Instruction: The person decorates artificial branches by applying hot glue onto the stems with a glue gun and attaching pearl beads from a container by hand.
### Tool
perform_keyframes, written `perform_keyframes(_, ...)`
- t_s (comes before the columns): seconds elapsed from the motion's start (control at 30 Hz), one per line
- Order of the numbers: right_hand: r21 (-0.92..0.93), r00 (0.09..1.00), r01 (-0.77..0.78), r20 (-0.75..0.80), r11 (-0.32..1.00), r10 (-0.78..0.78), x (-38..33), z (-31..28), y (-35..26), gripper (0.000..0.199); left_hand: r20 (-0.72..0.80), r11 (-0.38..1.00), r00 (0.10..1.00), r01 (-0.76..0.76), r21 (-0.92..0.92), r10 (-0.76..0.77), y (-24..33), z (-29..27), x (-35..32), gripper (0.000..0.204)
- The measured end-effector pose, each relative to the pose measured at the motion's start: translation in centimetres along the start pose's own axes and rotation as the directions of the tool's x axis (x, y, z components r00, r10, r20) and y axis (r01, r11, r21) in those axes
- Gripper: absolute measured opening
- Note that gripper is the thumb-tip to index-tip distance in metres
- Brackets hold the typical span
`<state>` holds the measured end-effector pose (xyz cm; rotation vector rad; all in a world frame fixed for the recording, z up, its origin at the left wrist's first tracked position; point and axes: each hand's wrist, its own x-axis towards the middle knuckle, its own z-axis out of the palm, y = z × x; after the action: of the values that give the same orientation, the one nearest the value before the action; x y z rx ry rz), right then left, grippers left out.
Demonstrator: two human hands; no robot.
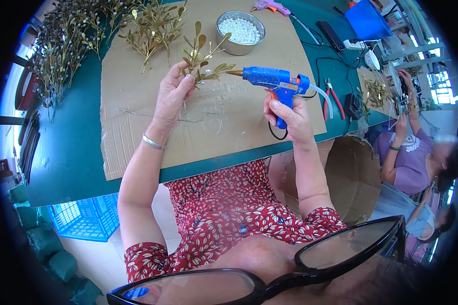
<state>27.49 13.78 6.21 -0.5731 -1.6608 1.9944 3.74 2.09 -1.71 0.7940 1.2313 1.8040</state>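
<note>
The left hand (174, 94) pinches the golden sprig (194, 54) between thumb and fingers, at the hand's one o'clock. The right hand (293, 116), closed around the blue glue gun (269, 76), has this sprig at ten o'clock.

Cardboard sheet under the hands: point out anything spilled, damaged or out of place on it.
Thin, whitish strands, probably stray glue, litter the cardboard sheet below the leafy sprig and look messy against its plain surface. A loose, bent wire lies there too, partly hidden by the left wrist.
</note>
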Motion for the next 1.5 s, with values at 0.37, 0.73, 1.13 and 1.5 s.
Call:
perform_keyframes(0.37, -0.132, 0.999, -0.035, 0.019, 0.991, 0.038, 0.2, -1.0, -0.6, 0.022, -0.034, 0.998, 0.999, -0.025, 0.052, 0.027, -0.4, -0.2, 0.1, 0.044)
perform_keyframes(0.73, -0.19, 0.997, -0.072, 0.002, 0.979, 0.074, 0.3, -1.7, -0.7, 0.026, -0.027, 0.997, 0.999, -0.021, 0.074, 0.023, 0.4, 0.1, 0.1, 0.042)
perform_keyframes(1.13, -0.109, 0.998, -0.056, -0.005, 0.992, 0.056, 0.5, -1.3, -0.3, 0.015, -0.057, 0.995, 0.998, -0.009, 0.103, 0.014, 0.3, 0.1, 0.1, 0.045)
perform_keyframes(1.5, 0.179, 0.982, -0.176, -0.043, 0.968, 0.186, 1.6, -3.1, 0.6, 0.025, -0.118, 0.99, 0.992, 0.037, -0.134, -0.053, 0.4, -0.9, 0.4, 0.032)
